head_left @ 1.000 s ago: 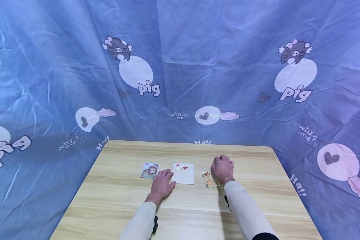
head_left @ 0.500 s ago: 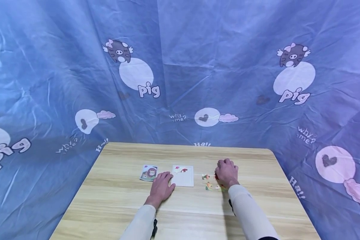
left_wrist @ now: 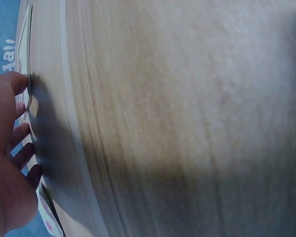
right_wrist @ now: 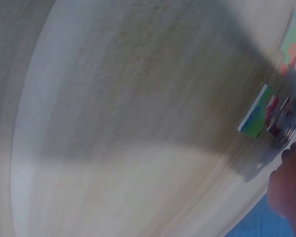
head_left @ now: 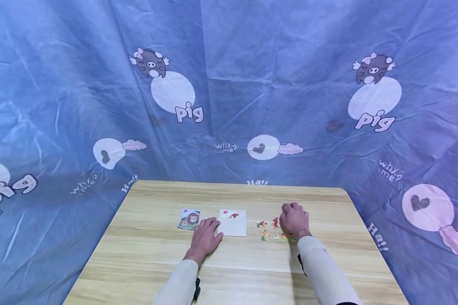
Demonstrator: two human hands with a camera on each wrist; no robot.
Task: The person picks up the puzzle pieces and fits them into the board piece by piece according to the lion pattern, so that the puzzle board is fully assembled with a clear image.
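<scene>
Wooden table [head_left: 145, 254]; lion card [head_left: 189, 219] lies beside white board [head_left: 234, 226].

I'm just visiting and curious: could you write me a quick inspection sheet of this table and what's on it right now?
Surface: light wooden table, rounded far corners.
Job's things: white puzzle board with a few pieces fitted at its top; loose puzzle pieces to its right; lion picture card to its left.
Clutter: nothing seen.
Hands: left hand rests flat at the board's left edge; right hand, fingers curled, is at the loose pieces; what it holds is hidden.
Cables: nothing seen.
Surroundings: blue cloth printed with pigs and words hangs behind and beside.
</scene>
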